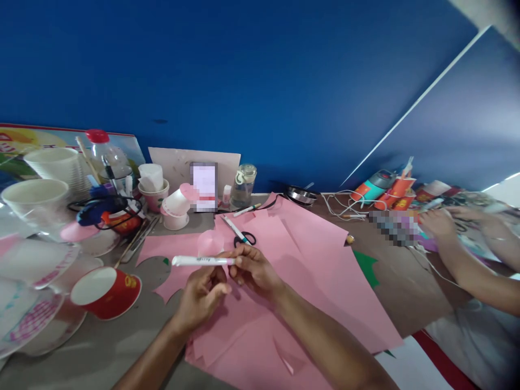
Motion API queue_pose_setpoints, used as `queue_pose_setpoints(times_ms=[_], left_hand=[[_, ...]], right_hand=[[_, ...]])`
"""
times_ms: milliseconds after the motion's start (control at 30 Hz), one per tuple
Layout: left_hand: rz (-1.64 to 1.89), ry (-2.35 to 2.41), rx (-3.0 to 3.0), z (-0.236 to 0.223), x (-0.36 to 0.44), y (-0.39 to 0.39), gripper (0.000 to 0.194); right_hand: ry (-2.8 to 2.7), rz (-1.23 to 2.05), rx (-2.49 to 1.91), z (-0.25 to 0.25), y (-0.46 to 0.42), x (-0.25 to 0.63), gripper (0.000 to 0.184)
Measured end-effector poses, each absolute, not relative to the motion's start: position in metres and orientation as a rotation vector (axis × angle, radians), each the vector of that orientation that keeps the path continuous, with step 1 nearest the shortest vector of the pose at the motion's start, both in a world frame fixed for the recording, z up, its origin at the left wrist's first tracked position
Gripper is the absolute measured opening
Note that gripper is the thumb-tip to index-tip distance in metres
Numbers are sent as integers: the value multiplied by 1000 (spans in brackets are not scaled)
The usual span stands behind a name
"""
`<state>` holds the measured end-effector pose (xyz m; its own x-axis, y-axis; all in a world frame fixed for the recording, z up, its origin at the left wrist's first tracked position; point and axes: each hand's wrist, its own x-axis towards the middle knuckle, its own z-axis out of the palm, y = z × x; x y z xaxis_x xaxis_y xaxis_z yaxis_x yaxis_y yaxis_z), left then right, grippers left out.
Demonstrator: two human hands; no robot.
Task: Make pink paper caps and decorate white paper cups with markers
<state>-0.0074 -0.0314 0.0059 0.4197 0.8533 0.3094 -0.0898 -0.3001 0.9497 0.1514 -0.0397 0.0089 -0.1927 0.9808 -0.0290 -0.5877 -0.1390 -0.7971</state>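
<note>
My right hand (pixel 254 269) pinches the right end of a white marker pen (pixel 199 261) that lies level above pink paper sheets (pixel 300 260). My left hand (pixel 201 297) is curled just below the pen, fingers closed near my right fingertips; whether it grips a cap I cannot tell. A small pink paper cup shape (pixel 210 242) sits just behind the pen. Black-handled scissors (pixel 245 238) and another pen (pixel 234 229) lie on the pink paper beyond my hands.
A red paper cup (pixel 106 292) lies on its side at the left, among white cups (pixel 38 197) and plates (pixel 34 319). Bottles, a glass jar (pixel 244 186) and white card stand at the back. Another person's arms (pixel 463 254) work at the right. Green paper (pixel 365 265) lies beside the pink.
</note>
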Motion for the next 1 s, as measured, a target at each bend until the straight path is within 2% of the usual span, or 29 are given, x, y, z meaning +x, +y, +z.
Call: queue_pose_setpoints(times_ms=[100, 233, 367, 500, 767, 1000], left_hand=[[1315, 776, 1539, 2, -15, -26, 35], [1609, 1192, 1467, -1, -24, -9, 29], [1671, 1259, 1494, -6, -24, 2, 29], [1632, 1283, 1564, -13, -23, 2, 24], [1570, 1338, 1614, -20, -25, 7, 27], [1563, 1321, 1637, -25, -23, 10, 25]], right_hand=[[-792, 1422, -804, 6, -31, 162, 21], [-867, 956, -1212, -6, -25, 170, 13], [-1190, 555, -1566, -12, -28, 167, 15], [-1600, 280, -1613, -7, -32, 166, 23], [-1544, 91, -1736, -17, -16, 190, 23], [-1624, 93, -1837, -26, -13, 192, 15]])
